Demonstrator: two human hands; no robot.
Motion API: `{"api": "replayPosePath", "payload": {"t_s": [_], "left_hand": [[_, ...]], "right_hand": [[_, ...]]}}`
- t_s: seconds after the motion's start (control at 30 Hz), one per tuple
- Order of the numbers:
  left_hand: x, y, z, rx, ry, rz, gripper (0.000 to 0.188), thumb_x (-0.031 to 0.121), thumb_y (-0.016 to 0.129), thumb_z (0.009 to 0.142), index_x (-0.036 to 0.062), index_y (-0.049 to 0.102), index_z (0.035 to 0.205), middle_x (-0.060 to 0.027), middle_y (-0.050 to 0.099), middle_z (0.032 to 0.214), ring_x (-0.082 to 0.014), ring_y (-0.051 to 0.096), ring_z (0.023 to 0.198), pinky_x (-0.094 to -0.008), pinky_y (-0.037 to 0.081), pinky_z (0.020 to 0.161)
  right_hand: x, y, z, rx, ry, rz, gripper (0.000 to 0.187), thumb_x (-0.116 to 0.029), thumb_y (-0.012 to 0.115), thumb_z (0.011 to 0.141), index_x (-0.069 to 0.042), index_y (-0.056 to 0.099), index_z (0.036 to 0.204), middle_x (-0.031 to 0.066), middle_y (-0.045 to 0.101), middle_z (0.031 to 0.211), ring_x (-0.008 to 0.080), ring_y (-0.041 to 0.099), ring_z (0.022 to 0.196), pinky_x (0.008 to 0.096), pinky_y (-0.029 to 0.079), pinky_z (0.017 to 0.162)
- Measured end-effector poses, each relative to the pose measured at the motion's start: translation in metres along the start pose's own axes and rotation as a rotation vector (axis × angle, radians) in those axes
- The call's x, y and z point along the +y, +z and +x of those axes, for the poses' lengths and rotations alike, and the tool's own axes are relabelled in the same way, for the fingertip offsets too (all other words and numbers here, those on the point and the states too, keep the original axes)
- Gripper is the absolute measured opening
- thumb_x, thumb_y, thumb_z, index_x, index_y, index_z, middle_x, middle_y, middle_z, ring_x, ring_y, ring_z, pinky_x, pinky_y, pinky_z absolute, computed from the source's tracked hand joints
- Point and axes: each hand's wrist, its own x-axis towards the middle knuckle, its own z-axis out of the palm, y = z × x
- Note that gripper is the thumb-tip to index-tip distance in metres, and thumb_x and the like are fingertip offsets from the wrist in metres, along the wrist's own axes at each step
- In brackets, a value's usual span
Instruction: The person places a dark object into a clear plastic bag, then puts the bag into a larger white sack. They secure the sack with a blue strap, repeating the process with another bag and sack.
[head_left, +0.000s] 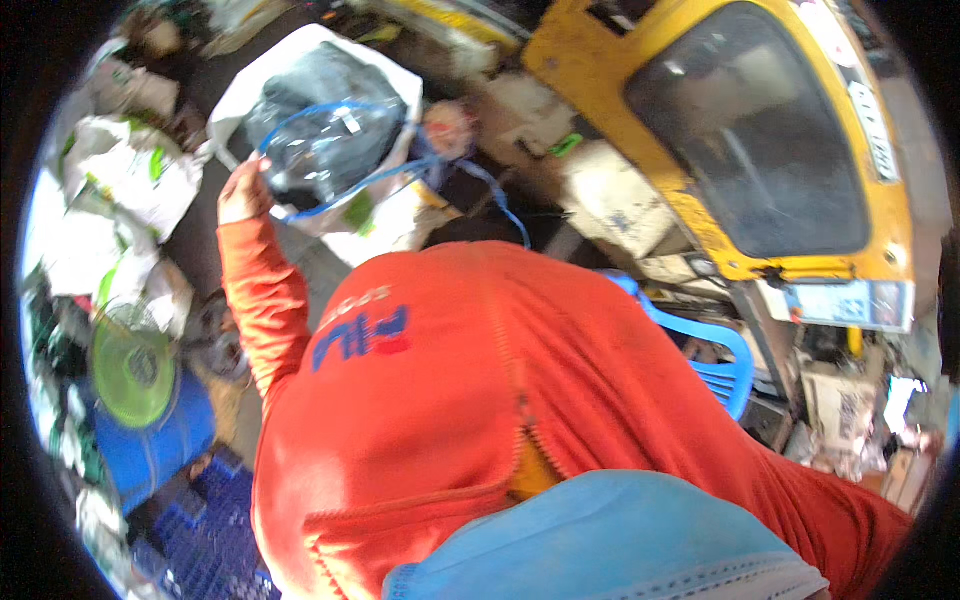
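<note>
My left hand (245,192), its red sleeve reaching up from the chest, has its fingers closed on the near left rim of a white sack (385,228). The sack gapes wide, and dark grey plastic (325,90) fills its mouth, with shiny clear film on top. A blue cord (385,178) loops over the contents and trails off to the right. My right arm (840,515) stretches out to the lower right; its hand is out of the picture.
More white sacks (130,180) with green marks lie at the left. Below them are a green round fan-like guard (133,370) and a blue drum (165,440). A yellow-framed window door (890,230) stands at the right, near a blue plastic chair (725,345) and a cardboard box (840,405).
</note>
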Motion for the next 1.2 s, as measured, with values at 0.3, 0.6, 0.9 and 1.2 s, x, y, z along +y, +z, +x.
{"api": "replayPosePath", "payload": {"t_s": [0.3,0.6,0.9,1.2], "left_hand": [[-0.036,-0.017,-0.024,-0.053,0.028,0.023,0.023,0.03,0.054,0.081,0.0105,0.055,0.069,0.0081,0.029,0.041,-0.0025,0.021,0.031,-0.0204,0.014,0.031],[-0.027,-0.043,-0.049,-0.032,0.047,0.067,0.028,0.033,0.054,0.081,0.0084,0.053,0.067,0.0071,0.029,0.04,-0.0035,0.022,0.03,-0.0208,0.015,0.03],[0.022,-0.013,-0.065,-0.202,0.045,0.003,0.025,0.028,0.049,0.085,0.0063,0.055,0.074,0.0056,0.029,0.042,-0.0037,0.022,0.032,-0.0208,0.017,0.031],[0.049,0.048,-0.09,-0.251,0.13,0.161,0.02,0.02,0.049,0.085,0.004,0.06,0.081,0.007,0.031,0.042,-0.0031,0.023,0.034,-0.0204,0.017,0.034]], "right_hand": [[-0.022,-0.088,0.014,0.152,0.051,-0.165,0.038,-0.019,0.058,0.07,0.0,0.054,0.103,0.01,0.057,0.098,0.0166,0.054,0.084,0.0268,0.041,0.073],[0.033,-0.176,0.1,0.266,0.195,-0.36,0.037,-0.02,0.056,0.073,0.0,0.053,0.104,0.0105,0.057,0.097,0.016,0.055,0.082,0.0269,0.042,0.071],[0.068,-0.205,0.152,0.224,0.222,-0.421,0.037,-0.022,0.055,0.075,0.001,0.052,0.105,0.011,0.057,0.097,0.0154,0.055,0.079,0.0271,0.043,0.068],[-0.071,-0.218,0.152,0.431,-0.447,-0.374,0.037,-0.023,0.054,0.078,0.001,0.052,0.105,0.0114,0.057,0.096,0.0148,0.056,0.076,0.0272,0.045,0.066]]}}
